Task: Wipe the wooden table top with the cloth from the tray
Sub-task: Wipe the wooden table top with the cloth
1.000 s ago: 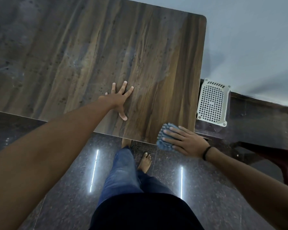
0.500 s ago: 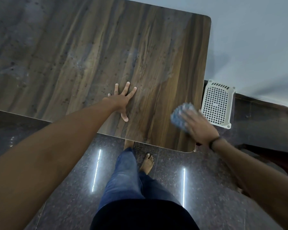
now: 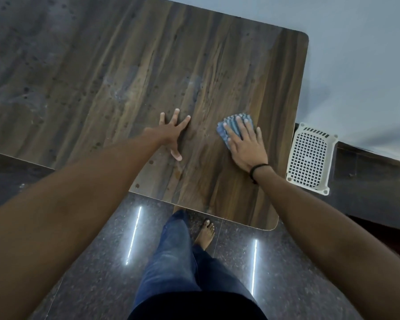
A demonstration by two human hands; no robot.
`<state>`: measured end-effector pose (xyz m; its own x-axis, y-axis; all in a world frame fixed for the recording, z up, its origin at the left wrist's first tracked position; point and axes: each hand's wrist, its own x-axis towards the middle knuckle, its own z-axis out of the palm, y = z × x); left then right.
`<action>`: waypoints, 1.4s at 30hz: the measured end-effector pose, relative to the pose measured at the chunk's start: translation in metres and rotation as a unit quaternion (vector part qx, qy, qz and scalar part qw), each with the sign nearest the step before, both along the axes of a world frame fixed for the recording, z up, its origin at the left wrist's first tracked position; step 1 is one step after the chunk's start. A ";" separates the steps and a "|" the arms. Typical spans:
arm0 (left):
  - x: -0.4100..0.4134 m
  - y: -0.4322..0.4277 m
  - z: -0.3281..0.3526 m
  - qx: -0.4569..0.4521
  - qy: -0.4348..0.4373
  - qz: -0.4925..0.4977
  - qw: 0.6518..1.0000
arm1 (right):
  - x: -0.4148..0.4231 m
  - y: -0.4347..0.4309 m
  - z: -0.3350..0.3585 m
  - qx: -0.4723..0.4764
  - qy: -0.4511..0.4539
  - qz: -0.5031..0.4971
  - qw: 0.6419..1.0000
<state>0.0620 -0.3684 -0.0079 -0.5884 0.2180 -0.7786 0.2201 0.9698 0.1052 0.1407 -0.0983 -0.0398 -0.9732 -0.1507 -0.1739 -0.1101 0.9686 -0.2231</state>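
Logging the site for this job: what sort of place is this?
Probably an indoor room, home or office, I cannot tell which: a wooden table by a plain wall, a polished dark stone floor, a white tray beside the table.

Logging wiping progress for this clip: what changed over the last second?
The right grip, pressing the blue ribbed cloth flat, moved it from the near edge of the wooden table top toward the right edge, then farther in. The left grip stayed spread on the wood; the white perforated tray stayed put.

Two hands: left hand (image 3: pixel 171 135), right hand (image 3: pixel 246 146); one cloth (image 3: pixel 234 125), one table (image 3: pixel 125 77), one tray (image 3: pixel 310 158) at three o'clock.
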 end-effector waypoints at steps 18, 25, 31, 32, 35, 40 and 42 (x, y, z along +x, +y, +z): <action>-0.006 0.006 0.001 -0.002 -0.002 -0.027 1.000 | -0.021 0.044 -0.010 0.015 0.032 0.147 0.988; -0.048 0.007 0.008 0.019 0.023 -0.037 0.999 | -0.012 0.031 -0.016 0.019 0.025 0.270 0.962; -0.043 0.007 0.002 0.028 0.014 -0.037 0.999 | -0.032 -0.009 -0.007 -0.004 0.019 -0.015 1.000; -0.044 0.006 0.003 0.026 0.015 -0.035 0.999 | -0.023 -0.010 -0.013 0.008 0.027 0.100 0.995; -0.045 0.006 0.004 0.017 0.018 -0.035 0.999 | -0.043 0.026 -0.011 0.006 0.026 0.132 0.991; -0.049 0.015 0.004 0.004 -0.002 -0.048 0.999 | -0.063 -0.008 -0.003 -0.014 0.001 -0.048 0.999; -0.058 0.014 0.005 -0.002 0.010 -0.051 0.999 | -0.050 -0.003 -0.011 -0.024 0.014 0.132 0.991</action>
